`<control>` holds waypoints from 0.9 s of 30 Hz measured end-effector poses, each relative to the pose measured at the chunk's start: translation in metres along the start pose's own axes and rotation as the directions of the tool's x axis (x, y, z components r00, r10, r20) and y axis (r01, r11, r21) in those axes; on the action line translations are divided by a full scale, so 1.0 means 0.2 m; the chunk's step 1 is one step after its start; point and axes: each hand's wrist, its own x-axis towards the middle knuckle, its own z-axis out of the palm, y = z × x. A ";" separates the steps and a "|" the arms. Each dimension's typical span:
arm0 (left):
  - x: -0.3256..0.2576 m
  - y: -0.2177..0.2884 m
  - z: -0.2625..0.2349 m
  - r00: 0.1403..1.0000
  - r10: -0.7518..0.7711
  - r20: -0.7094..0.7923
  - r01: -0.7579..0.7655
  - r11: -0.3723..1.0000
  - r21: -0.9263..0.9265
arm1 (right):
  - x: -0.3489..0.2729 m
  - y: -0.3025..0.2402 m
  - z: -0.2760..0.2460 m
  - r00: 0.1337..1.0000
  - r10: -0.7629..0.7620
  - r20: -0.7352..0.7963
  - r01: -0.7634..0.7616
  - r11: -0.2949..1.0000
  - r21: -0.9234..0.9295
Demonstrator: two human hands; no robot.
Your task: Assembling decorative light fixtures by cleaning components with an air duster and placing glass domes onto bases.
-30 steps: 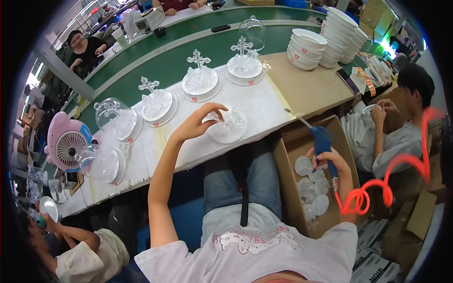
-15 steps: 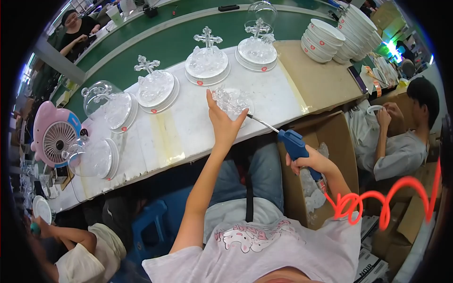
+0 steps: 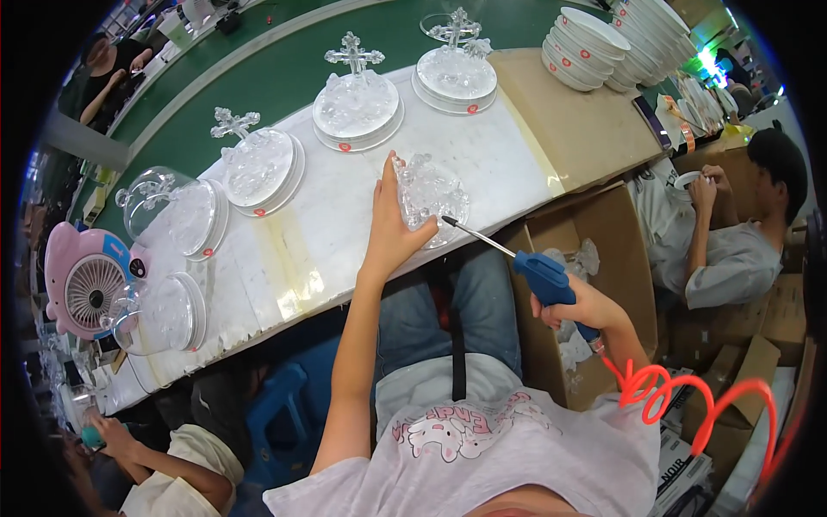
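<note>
My left hand (image 3: 392,233) is on the table's near side, thumb and fingers around the edge of a clear plastic ornament (image 3: 435,194) with a lumpy, crystal-like surface. My right hand (image 3: 586,308) is closed around the handle of a blue air blow gun (image 3: 544,277). Its thin metal nozzle has a dark tip, which points at the ornament's lower edge close to my left thumb. From the handle's bottom a red coiled hose (image 3: 659,392) runs off to the right.
Finished-looking round white bases (image 3: 357,108) with clear crosses stand in an arc, some with clear domes. White dishes (image 3: 586,47) are stacked at the back right. A pink fan (image 3: 90,280) stands left. Beside my right arm is an open cardboard box (image 3: 616,258). Co-workers sit on both sides.
The clear ornament has been turned so that more of its face shows. The nozzle tip has moved a little left and down along it. The whole view has shifted slightly.
</note>
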 end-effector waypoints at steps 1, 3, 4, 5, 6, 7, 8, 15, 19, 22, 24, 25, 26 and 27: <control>0.00 0.00 -0.01 1.000 -0.016 0.006 0.016 0.999 -0.028 | 0.00 -0.01 0.00 1.000 0.000 0.004 0.000 1.000 0.004; -0.02 -0.01 0.00 0.999 -0.003 -0.033 0.005 0.999 0.045 | 0.00 -0.02 0.01 1.000 0.023 -0.001 -0.023 0.998 -0.061; -0.02 -0.01 0.01 0.997 0.020 -0.071 -0.013 0.994 0.107 | -0.01 -0.01 0.00 1.000 0.023 -0.005 -0.024 0.998 -0.059; -0.02 -0.01 0.03 0.997 0.022 -0.068 -0.015 0.994 0.106 | -0.02 0.01 -0.03 1.000 0.023 -0.014 -0.023 0.999 -0.039; -0.02 -0.01 0.04 0.994 0.067 -0.092 -0.048 0.980 0.192 | -0.03 0.03 -0.04 1.000 0.021 -0.022 -0.022 1.000 -0.019; -0.02 -0.01 0.04 0.987 0.112 -0.111 -0.077 0.957 0.279 | -0.04 0.04 -0.05 1.000 0.021 -0.022 -0.022 1.000 -0.017; -0.02 -0.02 0.04 0.988 0.112 -0.110 -0.077 0.957 0.279 | -0.06 0.04 -0.06 0.998 0.042 -0.046 -0.044 0.998 -0.039; -0.02 -0.02 0.05 0.987 0.143 -0.070 -0.119 0.956 0.270 | -0.14 0.10 -0.03 0.997 0.055 -0.062 -0.056 0.998 -0.019; -0.08 0.10 0.12 0.979 0.182 -0.089 -0.171 0.978 0.120 | -0.31 0.12 -0.03 0.981 0.167 -0.093 -0.147 0.970 0.192; -0.18 0.19 0.30 0.981 0.193 -0.029 -0.193 0.981 0.006 | -0.57 0.24 -0.06 0.967 0.211 -0.144 -0.155 0.932 0.327; -0.25 0.25 0.39 0.969 0.223 0.106 -0.232 0.969 0.083 | -0.69 0.30 -0.07 0.950 0.213 -0.230 -0.111 0.914 0.391; -0.26 0.25 0.50 0.952 0.284 0.116 -0.291 0.956 0.040 | -0.78 0.31 -0.06 0.928 0.235 -0.289 -0.091 0.895 0.437; -0.28 0.25 0.64 0.944 0.299 0.136 -0.303 0.953 0.004 | -0.87 0.33 -0.06 0.896 0.270 -0.352 -0.110 0.904 0.413; -0.28 0.23 0.77 0.949 0.277 0.149 -0.274 0.961 -0.039 | -0.90 0.35 -0.05 0.890 0.279 -0.362 -0.106 0.896 0.430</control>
